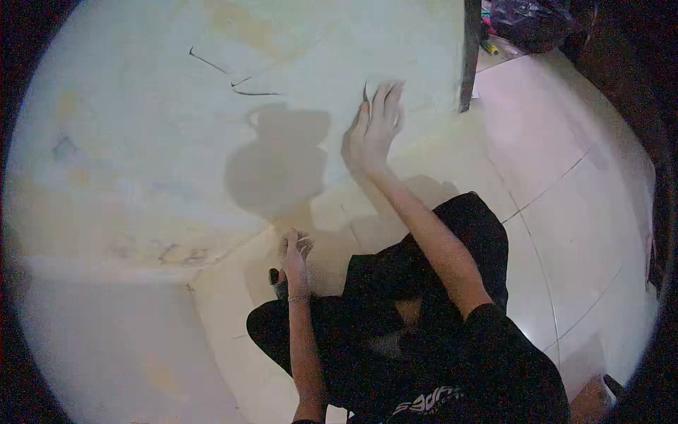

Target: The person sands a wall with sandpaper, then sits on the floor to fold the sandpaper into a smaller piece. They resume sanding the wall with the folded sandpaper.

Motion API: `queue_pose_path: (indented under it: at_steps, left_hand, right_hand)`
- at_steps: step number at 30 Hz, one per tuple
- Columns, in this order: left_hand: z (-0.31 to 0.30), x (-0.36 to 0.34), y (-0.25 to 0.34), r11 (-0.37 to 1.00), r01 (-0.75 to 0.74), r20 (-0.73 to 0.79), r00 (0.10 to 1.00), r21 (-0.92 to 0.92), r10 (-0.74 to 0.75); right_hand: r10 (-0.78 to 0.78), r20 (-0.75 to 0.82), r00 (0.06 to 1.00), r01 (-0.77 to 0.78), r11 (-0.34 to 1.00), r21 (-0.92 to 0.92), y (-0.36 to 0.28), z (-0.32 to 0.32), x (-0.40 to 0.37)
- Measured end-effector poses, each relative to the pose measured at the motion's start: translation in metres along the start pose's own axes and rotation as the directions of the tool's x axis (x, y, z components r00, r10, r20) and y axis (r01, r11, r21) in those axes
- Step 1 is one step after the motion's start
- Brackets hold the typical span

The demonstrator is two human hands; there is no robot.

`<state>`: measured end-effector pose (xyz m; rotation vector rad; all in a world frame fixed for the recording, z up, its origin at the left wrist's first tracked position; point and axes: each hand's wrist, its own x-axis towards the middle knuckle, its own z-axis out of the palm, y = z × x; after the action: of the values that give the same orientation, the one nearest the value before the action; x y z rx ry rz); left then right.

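My right hand (378, 134) lies with its fingers stretched out against the pale, stained wall (155, 141). A short dark curved line (366, 92) rises by its thumb and forefinger. Lower down, my left hand (296, 251) is held near the foot of the wall, its fingers curled in; I cannot tell what is in them. Just below and beside that hand shows a small rounded black thing (274, 275). Left of the right hand, two thin dark bent marks (256, 93) stand out on the wall, above a large shadow.
My crossed legs (424, 283) in black clothing rest on the light tiled floor (544, 169). A dark upright edge (467, 56) ends the wall at the right. Beyond it lie a black plastic bag (533, 25) and small coloured items. The wall has a corner at lower left.
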<state>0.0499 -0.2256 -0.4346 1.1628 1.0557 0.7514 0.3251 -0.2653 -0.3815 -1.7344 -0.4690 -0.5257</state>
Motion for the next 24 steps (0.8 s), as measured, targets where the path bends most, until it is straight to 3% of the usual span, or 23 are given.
queue_pose_path:
  at_steps: [3,6,9,18,21,24]
  left_hand:
    - [0.005,-0.001,0.001,1.000,-0.009,-0.016,1.000,0.003,0.009]
    - [0.008,0.003,-0.002,1.000,-0.024,-0.005,1.000,0.014,0.024]
    - [0.004,0.004,-0.003,1.000,-0.008,-0.001,1.000,0.012,0.008]
    - [0.009,-0.008,0.004,1.000,-0.003,-0.028,1.000,0.027,0.003]
    - [0.003,0.003,-0.006,1.000,-0.012,-0.013,1.000,-0.003,0.012]
    - [0.000,0.006,-0.008,1.000,-0.011,-0.010,1.000,0.002,0.011]
  right_hand:
    - [-0.119,-0.026,0.993,0.116,0.988,-0.100,-0.003,-0.018,0.036]
    - [-0.136,-0.028,0.990,0.134,0.988,-0.081,-0.002,-0.017,0.035]
    - [-0.248,0.050,0.968,0.251,0.964,-0.089,0.006,-0.003,0.004]
    - [-0.164,-0.029,0.986,0.164,0.986,0.009,-0.022,-0.025,0.047]
    - [-0.268,0.070,0.961,0.275,0.952,-0.136,-0.004,-0.004,0.005]
    - [-0.289,0.082,0.954,0.295,0.952,-0.076,-0.004,0.002,-0.018]
